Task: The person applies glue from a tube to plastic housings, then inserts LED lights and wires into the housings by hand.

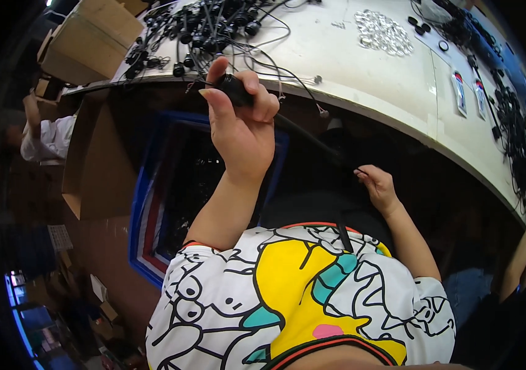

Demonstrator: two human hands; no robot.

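Blk rounded housing [233, 91], smooth, prob. plastic, is held up at near edge of the white worktable [349, 68], tabletop flat & pale. L hand [241, 117] grips it: thumb on one side, index raised behind, other fingers curled round its far side, so pinched firmly btwn them. R hand [377, 185] is off the worktable's near edge, lower & to the right; thumb & index pressed tog. on a thin blk cord [360, 171], rest of fingers folded in. Can't tell where the cord's far end goes, too dark there.

On worktable, far left part: tangled heap of blk cables [213, 28], thin & rubbery, w/ round blk heads; a few leads w/ pale end connectors trail to its near edge. Mid-worktable, toward back: spread of clear shiny discs [383, 32]. Just right of those, few small blk rings [420, 26]. Worktable's right part: two slim red/wht/blue tubes [459, 94] side by side, then long messy blk cable bundle [516, 142].

Below worktable's near edge, left: blue-rimmed bin [143, 203], striped lining, dark shiny contents. Left of worktable: brown corrugated carton [93, 43], boxy, & co-worker's white sleeve [50, 139].
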